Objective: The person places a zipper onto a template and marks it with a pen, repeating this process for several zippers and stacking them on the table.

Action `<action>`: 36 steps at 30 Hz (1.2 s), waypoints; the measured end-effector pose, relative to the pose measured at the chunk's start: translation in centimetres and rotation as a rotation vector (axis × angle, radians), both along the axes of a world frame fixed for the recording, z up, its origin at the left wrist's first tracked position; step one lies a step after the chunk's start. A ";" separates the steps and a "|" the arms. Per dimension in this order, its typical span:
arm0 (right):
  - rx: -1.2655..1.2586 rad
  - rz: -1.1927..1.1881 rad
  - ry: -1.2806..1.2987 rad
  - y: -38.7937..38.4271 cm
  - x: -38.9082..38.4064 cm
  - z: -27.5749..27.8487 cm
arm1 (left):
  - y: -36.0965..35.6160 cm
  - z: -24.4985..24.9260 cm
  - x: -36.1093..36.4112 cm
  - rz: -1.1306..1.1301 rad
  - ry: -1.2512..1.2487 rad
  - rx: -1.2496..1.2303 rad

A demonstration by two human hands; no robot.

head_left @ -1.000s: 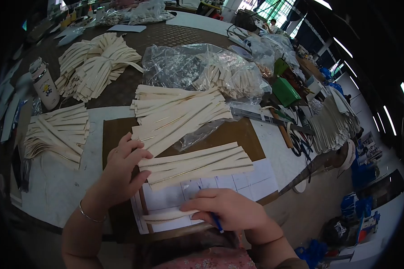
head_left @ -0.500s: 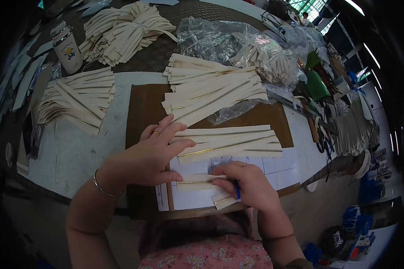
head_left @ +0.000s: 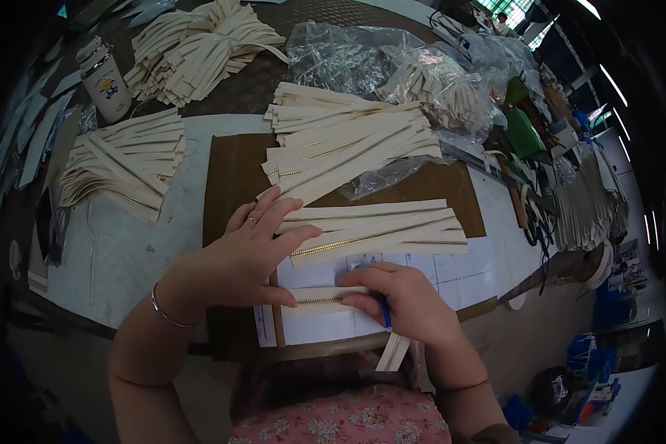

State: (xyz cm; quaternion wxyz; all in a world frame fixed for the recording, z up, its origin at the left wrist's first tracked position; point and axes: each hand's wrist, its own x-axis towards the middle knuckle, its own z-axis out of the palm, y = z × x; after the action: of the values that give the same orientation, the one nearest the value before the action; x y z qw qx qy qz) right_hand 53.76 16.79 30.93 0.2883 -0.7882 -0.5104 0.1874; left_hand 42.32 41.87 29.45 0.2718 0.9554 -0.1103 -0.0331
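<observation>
A cream zipper strip (head_left: 320, 300) with metal teeth lies across the gridded white sheet (head_left: 459, 274). My right hand (head_left: 403, 300) pinches it between thumb and fingers, with a blue pen (head_left: 386, 314) held against the palm. The strip's far end (head_left: 394, 352) hangs out below this hand, over the board's front edge. My left hand (head_left: 255, 255) has its fingers spread; its thumb rests at the strip's left end, and its fingertips touch the left ends of several zipper strips (head_left: 377, 231) just above.
A larger zipper pile (head_left: 348, 144) lies behind on the brown board (head_left: 226, 170). Further bundles (head_left: 126, 163) and a white bottle (head_left: 105, 81) stand left. Clear plastic bags (head_left: 340, 59) are at the back, with scissors (head_left: 536, 214) and tools at right.
The strip's right end has swung down from the sheet to hang past the board's front edge. My right hand has shifted slightly left, still pinching the strip. My left hand has barely moved.
</observation>
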 end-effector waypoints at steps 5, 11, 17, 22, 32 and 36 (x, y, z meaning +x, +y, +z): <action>0.002 -0.052 0.062 -3.4 1.7 0.7 | -0.2 -0.1 -0.3 0.039 -0.017 0.005; -0.018 -0.384 0.093 -9.1 4.6 0.1 | -0.4 0.4 -0.2 0.042 0.011 0.025; 0.020 -0.633 -0.190 -10.1 5.3 -1.9 | -0.3 0.6 -0.2 0.041 0.028 0.082; 0.082 -0.664 -0.379 -9.6 5.2 -3.0 | -0.5 1.0 -0.1 0.057 0.061 0.087; 0.321 -0.686 -0.383 -10.4 5.2 -3.3 | -0.5 1.2 0.0 0.066 0.092 0.093; 0.582 -0.510 0.006 -10.2 4.4 -3.4 | -0.7 1.7 0.0 0.065 0.110 0.083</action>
State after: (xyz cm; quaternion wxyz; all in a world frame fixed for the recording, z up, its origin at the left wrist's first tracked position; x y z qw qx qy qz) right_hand 58.15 6.56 27.54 0.5387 -0.7746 -0.3288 -0.0406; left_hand 42.37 41.21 31.12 0.2384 0.9657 -0.0627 -0.0814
